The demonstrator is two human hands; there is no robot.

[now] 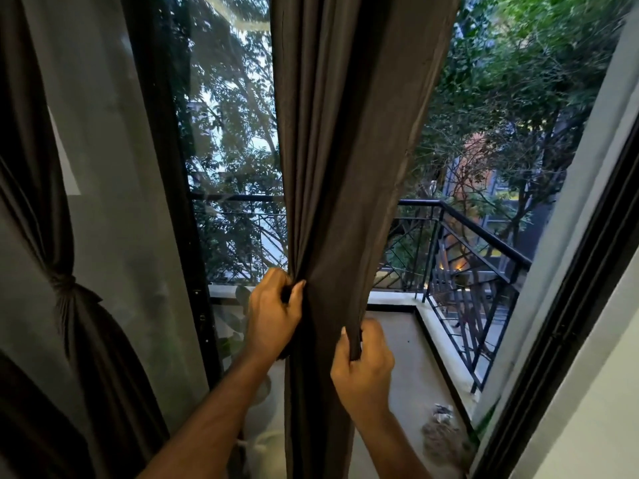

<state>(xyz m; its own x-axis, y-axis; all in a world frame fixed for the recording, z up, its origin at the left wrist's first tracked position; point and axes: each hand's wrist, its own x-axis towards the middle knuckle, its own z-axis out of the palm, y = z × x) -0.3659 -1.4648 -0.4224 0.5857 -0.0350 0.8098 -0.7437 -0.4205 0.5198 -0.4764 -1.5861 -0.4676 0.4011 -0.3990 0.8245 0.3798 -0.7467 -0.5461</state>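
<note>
Two bare forearms rise from the bottom edge of the view toward a dark brown curtain [332, 167] that hangs straight down the middle of the doorway. The right hand [364, 369] is the nearer and lower one: its fingers are curled tight round the curtain's right edge, with the thumb pressed against the cloth on the near side. The left hand [273, 314] sits a little higher and just to the left, clenched on a bunch of folds at the curtain's left side, thumb laid across the front of the fabric. Between the two hands the cloth is drawn in narrow, and above them it spreads wider toward the top of the view. At the near left a second dark curtain [79, 333] hangs gathered and tied in a knot [64, 281], with a pale sheer panel [114, 167] beside it. A black door frame [193, 254] stands just behind the left hand, and green leaves [231, 335] and a white pot [266, 447] show through the glass low down. On the right, another black frame [567, 323] slants upward beside a white wall [605, 426]. Beyond the curtain lies a grey balcony floor [404, 357], with a small heap of debris [442, 433] near its right edge. A black metal railing [477, 233] closes off the balcony, and past it stand leafy trees [518, 81] and part of a building [477, 157].
</note>
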